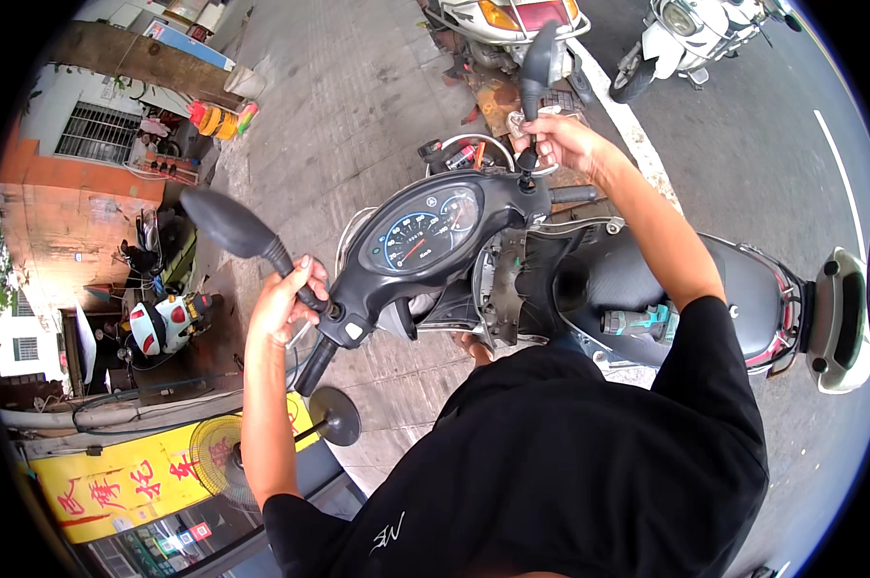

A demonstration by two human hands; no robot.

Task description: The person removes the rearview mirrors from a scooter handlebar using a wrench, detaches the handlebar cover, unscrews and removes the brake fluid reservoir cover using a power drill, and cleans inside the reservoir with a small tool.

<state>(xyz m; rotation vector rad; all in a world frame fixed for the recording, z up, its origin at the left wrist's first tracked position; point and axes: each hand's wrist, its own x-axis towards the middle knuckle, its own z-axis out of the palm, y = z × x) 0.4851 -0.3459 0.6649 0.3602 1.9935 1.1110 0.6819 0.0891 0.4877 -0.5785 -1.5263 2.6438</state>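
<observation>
A dark scooter's handlebar cover (377, 294) with a round-numbered dashboard (421, 231) fills the middle of the head view. My left hand (290, 299) grips the stem of the left mirror (231, 222), low near its base. At the upper right, my right hand (560, 144) has its fingers around the stem of the right mirror (536, 72), above the rubber boot at its foot. Below the dashboard, metal frame parts and inner plastic (502, 289) are exposed. A teal cordless power tool (647, 323) lies on the black seat (685, 279).
Two parked scooters (517, 19) (676, 43) stand ahead on the pavement (329, 87) and road. Another white scooter (170, 328) is by an orange wall (69, 193) at left. A standing fan (218, 453) is near a yellow signboard (88, 482) at lower left.
</observation>
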